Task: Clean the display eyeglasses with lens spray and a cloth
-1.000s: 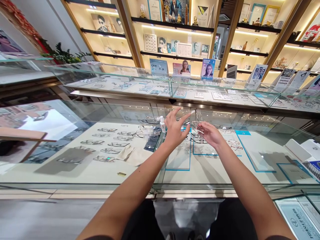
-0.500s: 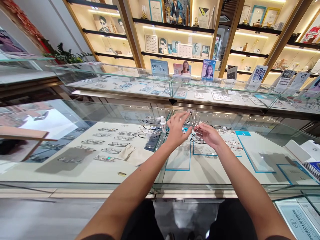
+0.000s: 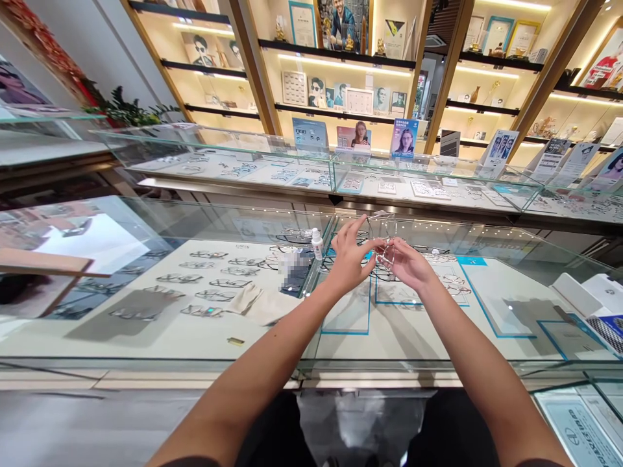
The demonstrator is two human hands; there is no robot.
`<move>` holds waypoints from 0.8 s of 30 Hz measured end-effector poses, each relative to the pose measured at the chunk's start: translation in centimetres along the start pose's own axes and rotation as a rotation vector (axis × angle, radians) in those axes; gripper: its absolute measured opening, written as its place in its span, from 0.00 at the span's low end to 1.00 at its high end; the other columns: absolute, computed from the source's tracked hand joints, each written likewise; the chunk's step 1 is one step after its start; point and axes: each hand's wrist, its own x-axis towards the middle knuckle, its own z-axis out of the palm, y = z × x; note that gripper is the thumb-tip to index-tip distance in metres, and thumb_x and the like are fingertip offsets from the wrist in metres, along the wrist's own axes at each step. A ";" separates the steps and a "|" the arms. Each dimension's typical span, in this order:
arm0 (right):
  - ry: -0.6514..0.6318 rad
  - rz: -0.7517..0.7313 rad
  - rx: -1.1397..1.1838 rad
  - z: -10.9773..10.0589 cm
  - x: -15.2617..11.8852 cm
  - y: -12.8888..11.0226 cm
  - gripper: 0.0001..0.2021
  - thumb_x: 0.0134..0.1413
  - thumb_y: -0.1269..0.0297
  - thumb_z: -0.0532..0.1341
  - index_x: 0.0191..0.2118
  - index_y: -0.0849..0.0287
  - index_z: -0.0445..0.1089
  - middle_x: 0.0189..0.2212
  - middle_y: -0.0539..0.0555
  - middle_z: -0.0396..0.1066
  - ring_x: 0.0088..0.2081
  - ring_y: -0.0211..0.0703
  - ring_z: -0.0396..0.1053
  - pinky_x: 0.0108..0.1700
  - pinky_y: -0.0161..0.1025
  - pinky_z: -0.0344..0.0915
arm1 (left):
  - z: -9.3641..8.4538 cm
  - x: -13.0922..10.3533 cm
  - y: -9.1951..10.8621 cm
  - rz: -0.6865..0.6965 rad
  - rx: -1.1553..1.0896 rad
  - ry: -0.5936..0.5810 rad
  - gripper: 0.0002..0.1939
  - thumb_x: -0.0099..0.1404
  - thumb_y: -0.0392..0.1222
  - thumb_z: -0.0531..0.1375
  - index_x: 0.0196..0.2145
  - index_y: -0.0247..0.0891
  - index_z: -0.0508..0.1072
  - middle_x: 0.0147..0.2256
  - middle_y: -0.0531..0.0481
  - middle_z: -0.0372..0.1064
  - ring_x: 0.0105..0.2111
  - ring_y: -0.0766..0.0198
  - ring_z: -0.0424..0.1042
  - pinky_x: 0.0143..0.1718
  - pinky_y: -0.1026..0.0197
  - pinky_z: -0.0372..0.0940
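Cannot read any word with certainty. Can see only blurred white lettering on the far blue poster [image 3: 404,139] and far-right red picture [image 3: 605,69], and dark characters on the near-right pale sheet [image 3: 575,418].

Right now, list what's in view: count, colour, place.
Near counter: one, clear, foreground
Far counter: one, clear, middle
Held glasses: one, silvery, centre
Bottle: one, white, on near counter
Display glasses: many, mixed, in both counters
Cloth: one, cream, near counter
Boxes: unclear count, white, right edge
Cards: several, mixed, on far counter
Shelves: several, dark, back wall
Plant: one, green, far left
Trousers: pair, black, bottom
Left hand: one, bare, centre
Right hand: one, bare, holding glasses
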 end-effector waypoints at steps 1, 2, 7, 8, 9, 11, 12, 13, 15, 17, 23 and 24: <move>-0.006 -0.010 -0.004 0.0 0.0 0.0 0.15 0.50 0.48 0.73 0.33 0.50 0.71 0.46 0.51 0.82 0.51 0.48 0.78 0.57 0.51 0.73 | 0.0 0.0 0.0 0.008 0.002 -0.011 0.10 0.69 0.41 0.62 0.46 0.47 0.81 0.73 0.43 0.51 0.72 0.39 0.48 0.67 0.33 0.49; -0.014 -0.013 -0.006 0.0 -0.1 -0.1 0.15 0.51 0.48 0.72 0.33 0.50 0.70 0.48 0.52 0.82 0.52 0.49 0.78 0.57 0.52 0.73 | 0.1 0.0 0.0 0.012 0.003 -0.018 0.08 0.69 0.43 0.63 0.44 0.47 0.82 0.73 0.43 0.52 0.72 0.38 0.47 0.67 0.33 0.49; -0.011 -0.027 0.024 0.1 -0.2 -0.6 0.14 0.52 0.49 0.73 0.33 0.50 0.71 0.54 0.52 0.81 0.55 0.50 0.77 0.58 0.54 0.73 | 0.1 0.0 -0.3 -0.004 0.025 0.033 0.07 0.68 0.48 0.66 0.40 0.48 0.84 0.72 0.43 0.55 0.72 0.38 0.49 0.66 0.32 0.50; 0.005 -0.039 0.038 0.0 -0.2 -0.8 0.14 0.52 0.50 0.73 0.33 0.50 0.71 0.54 0.51 0.81 0.55 0.51 0.77 0.58 0.54 0.73 | 0.1 0.0 -0.4 -0.011 0.030 0.055 0.07 0.68 0.48 0.67 0.39 0.47 0.85 0.72 0.42 0.56 0.71 0.38 0.49 0.66 0.32 0.50; 0.023 -0.051 0.058 -0.1 -0.2 -0.9 0.13 0.52 0.50 0.73 0.34 0.49 0.72 0.54 0.51 0.81 0.54 0.51 0.77 0.58 0.54 0.73 | 0.1 0.0 -0.5 -0.019 0.033 0.074 0.07 0.67 0.49 0.67 0.37 0.47 0.85 0.71 0.42 0.58 0.71 0.37 0.50 0.65 0.32 0.51; 0.050 -0.075 0.109 -0.3 -0.3 -1.1 0.12 0.51 0.53 0.74 0.34 0.49 0.73 0.52 0.50 0.81 0.53 0.49 0.78 0.58 0.53 0.73 | 0.2 0.1 -0.7 -0.044 0.039 0.088 0.07 0.67 0.49 0.68 0.34 0.46 0.85 0.70 0.42 0.60 0.70 0.37 0.51 0.64 0.32 0.51; 0.053 -0.087 0.136 -0.4 -0.3 -1.2 0.11 0.51 0.54 0.75 0.34 0.49 0.74 0.51 0.48 0.82 0.52 0.47 0.78 0.58 0.50 0.74 | 0.2 0.1 -0.8 -0.058 0.041 0.087 0.08 0.67 0.49 0.68 0.33 0.45 0.84 0.70 0.43 0.60 0.70 0.37 0.51 0.64 0.32 0.52; 0.046 -0.099 0.159 -0.5 -0.3 -1.3 0.11 0.51 0.55 0.75 0.34 0.49 0.74 0.50 0.47 0.82 0.52 0.45 0.78 0.58 0.48 0.73 | 0.2 0.1 -0.8 -0.066 0.041 0.084 0.08 0.67 0.49 0.68 0.33 0.45 0.84 0.70 0.43 0.61 0.70 0.37 0.51 0.64 0.32 0.52; 0.016 -0.112 0.194 -0.6 -0.3 -1.4 0.09 0.53 0.57 0.75 0.33 0.49 0.75 0.49 0.46 0.82 0.51 0.42 0.78 0.58 0.44 0.73 | 0.2 0.0 -0.8 -0.054 0.037 0.071 0.09 0.67 0.49 0.68 0.32 0.45 0.84 0.69 0.44 0.62 0.70 0.37 0.52 0.64 0.33 0.53; -0.001 -0.114 0.221 -0.7 -0.3 -1.5 0.08 0.54 0.58 0.74 0.33 0.49 0.75 0.47 0.47 0.82 0.50 0.41 0.78 0.58 0.42 0.73 | 0.2 0.1 -0.7 -0.017 0.030 0.066 0.08 0.67 0.50 0.68 0.36 0.46 0.84 0.70 0.43 0.61 0.70 0.38 0.53 0.64 0.35 0.53; 0.064 -0.157 0.265 -1.8 -0.2 -2.4 0.08 0.52 0.59 0.75 0.33 0.48 0.76 0.46 0.47 0.82 0.49 0.42 0.78 0.55 0.42 0.73 | -0.5 0.8 -1.2 -0.250 0.092 0.197 0.22 0.69 0.45 0.62 0.59 0.41 0.74 0.72 0.35 0.56 0.70 0.38 0.55 0.65 0.36 0.53; 0.072 -0.165 0.260 -1.9 -0.2 -2.5 0.09 0.52 0.59 0.76 0.33 0.48 0.76 0.46 0.46 0.82 0.50 0.42 0.78 0.54 0.43 0.73 | -0.8 1.0 -1.5 -0.336 0.111 0.220 0.24 0.68 0.43 0.61 0.61 0.40 0.72 0.72 0.34 0.55 0.70 0.38 0.54 0.65 0.36 0.53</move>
